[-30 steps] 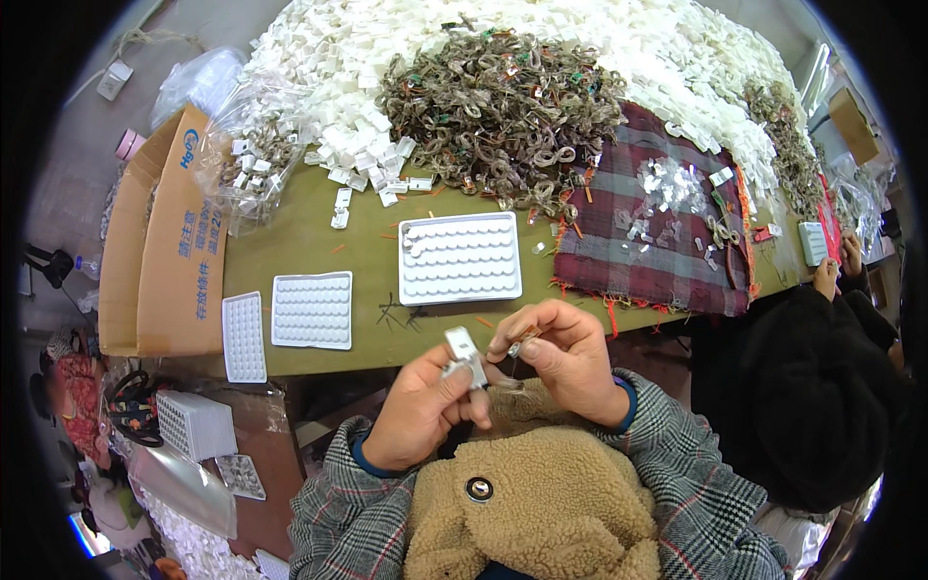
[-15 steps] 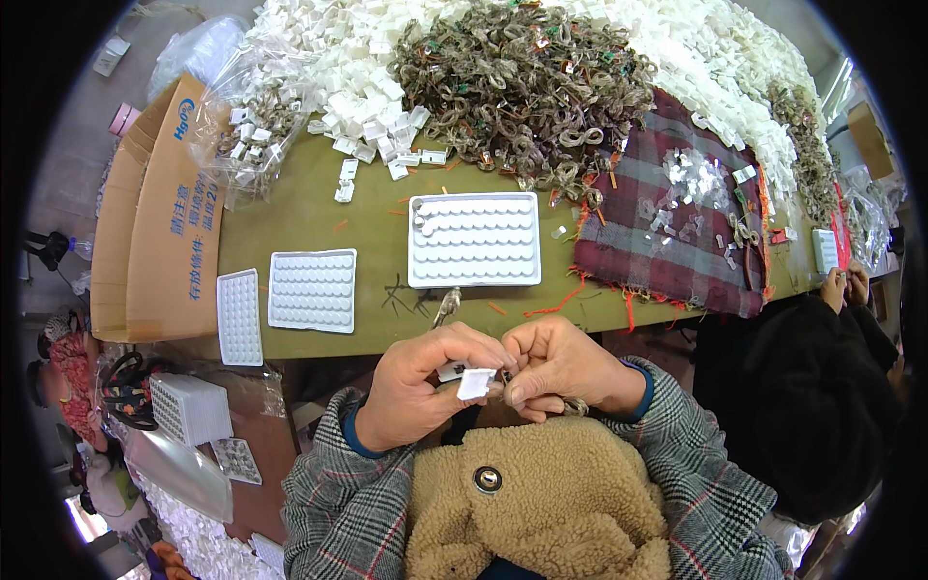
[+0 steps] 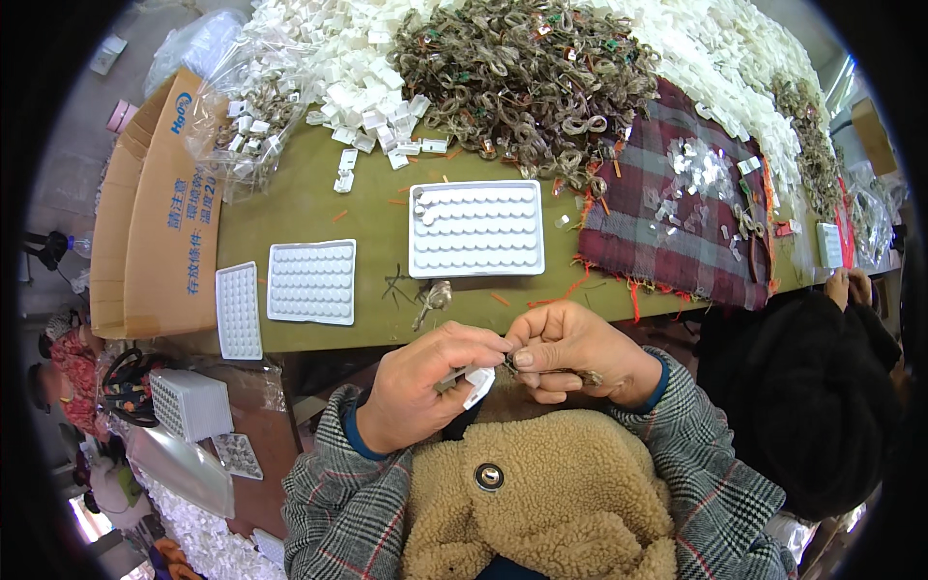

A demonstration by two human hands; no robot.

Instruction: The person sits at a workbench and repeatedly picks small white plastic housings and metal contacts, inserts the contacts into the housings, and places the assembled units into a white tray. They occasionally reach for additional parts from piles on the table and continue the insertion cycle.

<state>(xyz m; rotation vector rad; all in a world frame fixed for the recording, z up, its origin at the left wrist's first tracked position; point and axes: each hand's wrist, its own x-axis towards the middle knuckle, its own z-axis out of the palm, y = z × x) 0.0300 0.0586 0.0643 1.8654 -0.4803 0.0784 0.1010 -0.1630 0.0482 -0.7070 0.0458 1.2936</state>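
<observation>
My left hand (image 3: 411,391) is closed around a small white plastic piece (image 3: 478,387), which sticks out past the fingertips, tilted. Right beside it, my right hand (image 3: 585,356) pinches a thin dark end at thumb and forefinger, with a bundle of grey-brown wire (image 3: 588,378) showing under its fingers. The fingertips of both hands nearly meet, so the exact contact between piece and wire is hidden. Beyond my hands, a small looped wire bundle (image 3: 437,295) lies at the table's near edge. Farther off is a white tray (image 3: 488,246) with rows of round cells and a few small silvery-white pieces in its upper-left corner.
Two more white trays (image 3: 311,282) lie to the left, near a cardboard box (image 3: 159,213). Heaps of wire bundles (image 3: 522,82) and white plastic pieces (image 3: 348,72) fill the far side. A plaid cloth (image 3: 667,227) bears clear bits. Another person's hands (image 3: 849,287) are at right.
The white piece in my left hand has tipped over to a steeper slant. Both hands have drawn slightly apart from the table edge, and the loose wire bundle there shows more fully.
</observation>
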